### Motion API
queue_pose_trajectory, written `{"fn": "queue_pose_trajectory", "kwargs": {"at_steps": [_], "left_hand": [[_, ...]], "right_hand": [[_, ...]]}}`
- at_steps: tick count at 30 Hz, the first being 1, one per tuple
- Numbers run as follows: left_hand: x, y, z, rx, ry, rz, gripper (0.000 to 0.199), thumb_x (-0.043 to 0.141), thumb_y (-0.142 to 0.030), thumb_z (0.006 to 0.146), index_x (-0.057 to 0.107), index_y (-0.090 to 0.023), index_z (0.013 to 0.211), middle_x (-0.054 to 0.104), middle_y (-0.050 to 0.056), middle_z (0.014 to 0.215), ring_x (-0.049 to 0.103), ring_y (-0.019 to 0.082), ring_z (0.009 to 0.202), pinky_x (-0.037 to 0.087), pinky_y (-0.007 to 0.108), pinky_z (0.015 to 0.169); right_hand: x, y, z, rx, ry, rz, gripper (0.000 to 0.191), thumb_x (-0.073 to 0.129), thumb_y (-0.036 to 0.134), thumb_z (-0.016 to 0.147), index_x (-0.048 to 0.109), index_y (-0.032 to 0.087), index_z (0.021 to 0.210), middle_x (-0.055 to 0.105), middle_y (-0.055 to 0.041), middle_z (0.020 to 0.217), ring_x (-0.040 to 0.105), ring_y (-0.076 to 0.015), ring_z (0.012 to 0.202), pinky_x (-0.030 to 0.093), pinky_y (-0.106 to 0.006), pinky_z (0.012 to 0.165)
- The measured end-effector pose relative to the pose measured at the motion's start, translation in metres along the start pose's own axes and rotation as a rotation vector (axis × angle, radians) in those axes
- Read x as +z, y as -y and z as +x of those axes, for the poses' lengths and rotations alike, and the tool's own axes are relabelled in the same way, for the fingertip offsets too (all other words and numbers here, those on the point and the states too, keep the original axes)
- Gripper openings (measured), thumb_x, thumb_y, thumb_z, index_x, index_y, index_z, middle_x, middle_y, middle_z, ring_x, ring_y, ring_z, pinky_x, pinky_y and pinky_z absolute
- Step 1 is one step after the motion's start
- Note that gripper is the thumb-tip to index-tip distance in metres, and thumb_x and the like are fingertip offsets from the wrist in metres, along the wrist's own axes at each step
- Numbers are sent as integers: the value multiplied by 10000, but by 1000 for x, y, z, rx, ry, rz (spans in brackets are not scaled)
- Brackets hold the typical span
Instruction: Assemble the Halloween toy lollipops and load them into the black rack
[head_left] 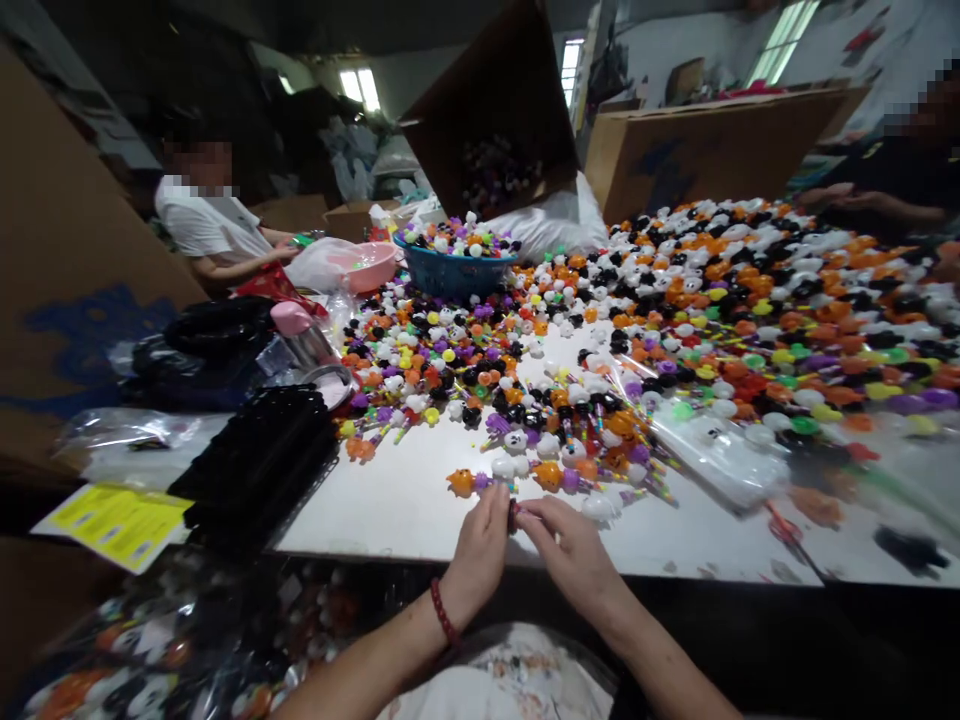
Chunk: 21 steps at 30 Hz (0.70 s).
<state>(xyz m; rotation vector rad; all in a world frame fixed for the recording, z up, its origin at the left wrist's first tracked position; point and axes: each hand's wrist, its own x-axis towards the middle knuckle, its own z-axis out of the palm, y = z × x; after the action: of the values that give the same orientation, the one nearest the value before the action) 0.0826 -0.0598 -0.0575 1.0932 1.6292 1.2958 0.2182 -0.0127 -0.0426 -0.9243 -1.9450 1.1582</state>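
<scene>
Near the front edge of the white table [375,520], my left hand [480,548] and my right hand [574,560] meet at the fingertips. Both are closed in a pinch around a small dark piece [513,515], mostly hidden by the fingers. A red bead bracelet circles my left wrist. Just beyond my hands lie an orange pumpkin-like toy [463,482] with a purple part and a second orange toy [549,474]. White pieces lie beside them. A big spread of small orange, white, black and purple toys covers the table behind.
A blue basin [454,272] of toys and a pink basin [369,266] stand farther back. Red scissors [784,528] and clear plastic bags [720,455] lie to the right. Black packs [259,460] lie left. One person works at back left, another at far right.
</scene>
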Motion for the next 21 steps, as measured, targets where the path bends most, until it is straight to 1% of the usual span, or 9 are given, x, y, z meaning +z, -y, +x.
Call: {"fn": "queue_pose_trajectory", "kwargs": {"at_steps": [2,5,6,8,10,12,15,18,21], "left_hand": [[-6,-1,5,-33,13,-34,454,329,-574,958,590,-204,920,573,26,756,514,161,695,424,288,671],[-31,1,23,-26,-12,42,430,322,-560,958,570,-212,912,515,-15,665,481,148,628,398,274,621],[-43,4,31,-23,-52,105,392,362,-546,948,565,-215,901,524,-17,673,494,149,638,396,272,622],[-71,14,49,-18,-183,286,309,452,-499,918,567,-213,888,564,-4,726,537,165,688,415,286,653],[-99,26,68,11,-332,497,245,495,-429,901,581,-203,942,600,33,830,578,203,787,454,332,731],[-120,36,87,86,-455,679,240,511,-357,895,589,-179,1036,601,94,1005,585,251,948,473,394,846],[-137,39,114,215,-523,840,381,537,-276,880,542,-163,1243,526,148,1207,536,286,1120,456,431,963],[-141,37,138,326,-437,902,521,578,-181,832,489,-209,1345,480,141,1305,476,294,1211,411,436,1033],[-144,38,157,336,-343,832,434,609,-111,767,591,-194,1192,537,141,1248,491,304,1164,397,445,1026]], "right_hand": [[-17,-9,13,53,-60,0,331,506,444,942,719,199,1006,716,-71,954,653,-215,882,514,-333,796],[-65,-24,40,113,-302,-118,452,467,513,937,677,178,1156,714,-107,1018,659,-253,916,531,-394,813],[-81,-30,50,93,-393,-210,466,463,515,935,665,169,1172,707,-121,1038,652,-269,943,524,-426,844],[-105,-40,68,-22,-533,-474,466,493,507,910,665,151,1156,674,-158,1108,606,-316,1054,465,-512,953],[-108,-46,81,-172,-565,-674,440,513,474,898,666,136,1135,643,-184,1149,558,-343,1119,410,-562,1011],[-87,-45,88,-286,-486,-705,387,509,417,915,658,136,1136,640,-182,1137,558,-329,1105,437,-546,995],[-29,-27,90,-389,-251,-582,290,498,299,946,645,152,1147,639,-156,1128,572,-281,1076,499,-468,952],[30,-5,88,-444,-17,-468,235,495,211,950,644,163,1125,626,-141,1129,573,-256,1060,518,-427,934],[67,7,92,-453,130,-453,193,518,159,931,646,166,1075,626,-133,1103,573,-253,1031,517,-415,918]]}}
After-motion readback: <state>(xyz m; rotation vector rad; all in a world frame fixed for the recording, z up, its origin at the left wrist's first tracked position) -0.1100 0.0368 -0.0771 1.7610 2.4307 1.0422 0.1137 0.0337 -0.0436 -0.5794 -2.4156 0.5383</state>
